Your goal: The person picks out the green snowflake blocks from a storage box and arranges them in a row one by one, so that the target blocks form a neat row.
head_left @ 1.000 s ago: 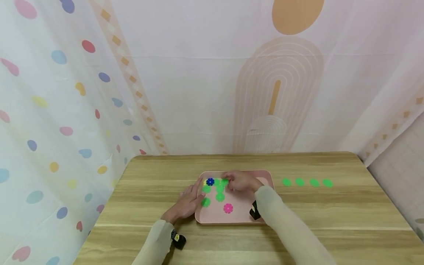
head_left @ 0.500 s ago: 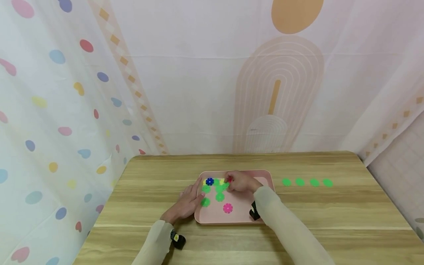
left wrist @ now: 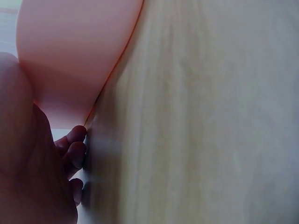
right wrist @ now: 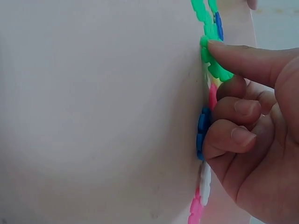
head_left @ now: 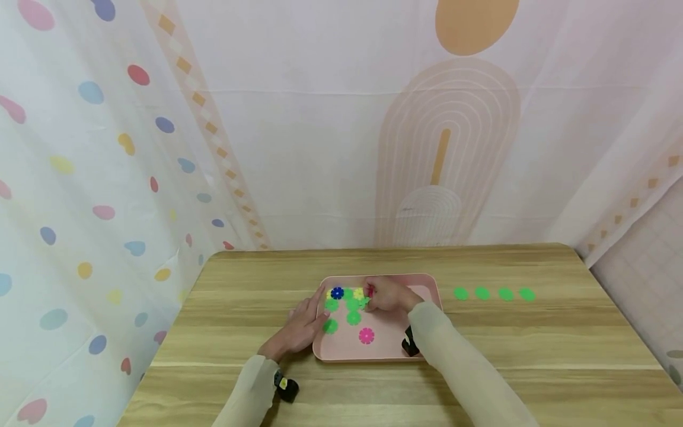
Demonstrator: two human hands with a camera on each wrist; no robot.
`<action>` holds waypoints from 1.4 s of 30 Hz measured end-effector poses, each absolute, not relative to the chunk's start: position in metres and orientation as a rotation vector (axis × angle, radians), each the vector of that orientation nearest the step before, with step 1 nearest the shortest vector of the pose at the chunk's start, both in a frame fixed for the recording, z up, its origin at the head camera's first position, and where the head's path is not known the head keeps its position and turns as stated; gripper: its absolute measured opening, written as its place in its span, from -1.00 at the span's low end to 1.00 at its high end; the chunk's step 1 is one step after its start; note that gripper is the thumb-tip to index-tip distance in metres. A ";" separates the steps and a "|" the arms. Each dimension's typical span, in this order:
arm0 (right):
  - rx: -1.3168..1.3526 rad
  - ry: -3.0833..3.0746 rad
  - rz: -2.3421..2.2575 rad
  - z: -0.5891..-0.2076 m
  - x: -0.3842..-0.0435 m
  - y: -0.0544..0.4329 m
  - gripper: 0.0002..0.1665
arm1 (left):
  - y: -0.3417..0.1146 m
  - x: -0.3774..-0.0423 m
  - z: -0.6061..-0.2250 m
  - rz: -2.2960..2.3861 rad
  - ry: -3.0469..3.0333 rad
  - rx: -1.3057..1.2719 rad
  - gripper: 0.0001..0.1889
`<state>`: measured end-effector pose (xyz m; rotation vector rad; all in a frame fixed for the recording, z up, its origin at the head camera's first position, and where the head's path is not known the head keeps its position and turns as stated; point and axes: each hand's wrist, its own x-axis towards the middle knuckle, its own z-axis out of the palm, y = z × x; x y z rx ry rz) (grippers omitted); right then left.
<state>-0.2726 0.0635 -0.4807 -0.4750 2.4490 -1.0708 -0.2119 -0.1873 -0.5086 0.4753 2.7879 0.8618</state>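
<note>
My right hand point(head_left: 388, 293) is low over the pink tray point(head_left: 392, 344). In the right wrist view, its thumb and index finger pinch a green snowflake disc point(right wrist: 216, 70), tilted up from the pieces beneath; the other fingers curl in. My left hand point(head_left: 301, 325) rests along the tray's left side, fingers extended outside the wall and thumb over the rim. Several green discs point(head_left: 354, 318), a blue disc point(head_left: 337, 293), yellow discs point(head_left: 358, 293) and a pink disc point(head_left: 366, 336) lie in the tray. The right hand partly hides a red piece point(head_left: 370, 291).
A row of several green discs point(head_left: 505, 294) lies on the wooden table point(head_left: 533, 344), right of the tray. The right wrist view also shows a blue piece point(right wrist: 203, 133) and a white piece point(right wrist: 205, 184) by the curled fingers. A patterned curtain point(head_left: 320, 148) hangs behind the table.
My right fingers have taken hold of a green disc among the pieces and tilted it up, uncovering a yellow disc. The left hand stays at the tray's side.
</note>
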 end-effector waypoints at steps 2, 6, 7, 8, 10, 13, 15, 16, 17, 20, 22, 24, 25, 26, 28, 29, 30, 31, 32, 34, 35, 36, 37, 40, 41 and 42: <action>-0.495 2.456 -1.062 -0.480 -0.271 0.063 -0.74 | -0.187 -0.212 -0.509 0.861 2.788 0.477 -0.31; -0.520 2.473 -1.045 -0.477 -0.269 0.063 -0.75 | -0.187 -0.212 -0.510 0.855 2.796 0.481 -0.32; -0.523 2.475 -1.048 -0.476 -0.268 0.063 -0.76 | -0.187 -0.212 -0.510 0.854 2.796 0.481 -0.31; -0.529 2.478 -1.049 -0.476 -0.267 0.063 -0.77 | -0.187 -0.212 -0.510 0.853 2.796 0.483 -0.32; -0.537 2.477 -1.061 -0.475 -0.267 0.063 -0.78 | -0.187 -0.212 -0.510 0.855 2.794 0.484 -0.32; -0.547 2.472 -1.075 -0.475 -0.267 0.063 -0.80 | -0.187 -0.212 -0.509 0.862 2.787 0.482 -0.32; -0.543 2.457 -1.086 -0.476 -0.268 0.064 -0.81 | -0.187 -0.212 -0.509 0.865 2.786 0.480 -0.32; -0.541 2.452 -1.089 -0.477 -0.268 0.064 -0.82 | -0.186 -0.212 -0.509 0.867 2.785 0.479 -0.32; -0.543 2.445 -1.091 -0.477 -0.269 0.065 -0.83 | -0.186 -0.212 -0.509 0.867 2.784 0.479 -0.32; -0.527 2.412 -1.120 -0.476 -0.269 0.068 -0.85 | -0.186 -0.212 -0.511 0.863 2.787 0.481 -0.32; -0.524 2.393 -1.151 -0.473 -0.269 0.072 -0.86 | -0.186 -0.213 -0.511 0.868 2.782 0.476 -0.31; -0.520 2.377 -1.185 -0.468 -0.268 0.077 -0.88 | -0.187 -0.213 -0.512 0.868 2.779 0.469 -0.31; -0.525 2.373 -1.198 -0.466 -0.268 0.079 -0.89 | -0.187 -0.213 -0.511 0.871 2.777 0.465 -0.30; -0.528 2.368 -1.212 -0.464 -0.268 0.082 -0.88 | -0.187 -0.213 -0.511 0.875 2.774 0.461 -0.30; -0.557 2.382 -1.216 -0.460 -0.268 0.088 -0.88 | -0.187 -0.213 -0.511 0.876 2.772 0.457 -0.30; -0.566 2.389 -1.215 -0.458 -0.268 0.091 -0.89 | -0.187 -0.214 -0.511 0.876 2.771 0.456 -0.30; -0.579 2.396 -1.213 -0.457 -0.268 0.094 -0.88 | -0.187 -0.213 -0.511 0.874 2.771 0.457 -0.30; -0.593 2.407 -1.210 -0.456 -0.268 0.098 -0.87 | -0.187 -0.213 -0.511 0.876 2.772 0.456 -0.30; -0.603 2.418 -1.204 -0.454 -0.268 0.101 -0.87 | -0.187 -0.213 -0.511 0.875 2.770 0.456 -0.30; -0.609 2.439 -1.197 -0.452 -0.267 0.108 -0.86 | -0.187 -0.213 -0.510 0.874 2.769 0.457 -0.30; -0.603 2.442 -1.205 -0.450 -0.266 0.112 -0.85 | -0.187 -0.214 -0.510 0.875 2.770 0.458 -0.30; -0.596 2.449 -1.213 -0.449 -0.266 0.116 -0.85 | -0.187 -0.214 -0.511 0.873 2.771 0.461 -0.30; -0.586 2.455 -1.224 -0.448 -0.265 0.120 -0.85 | -0.187 -0.214 -0.511 0.874 2.773 0.464 -0.30; -0.568 2.457 -1.277 -0.446 -0.263 0.131 -0.88 | -0.187 -0.214 -0.511 0.880 2.772 0.467 -0.30; -0.559 2.459 -1.294 -0.445 -0.262 0.135 -0.89 | -0.188 -0.214 -0.511 0.882 2.771 0.467 -0.30; -0.556 2.465 -1.301 -0.445 -0.262 0.139 -0.89 | -0.188 -0.214 -0.511 0.881 2.772 0.466 -0.30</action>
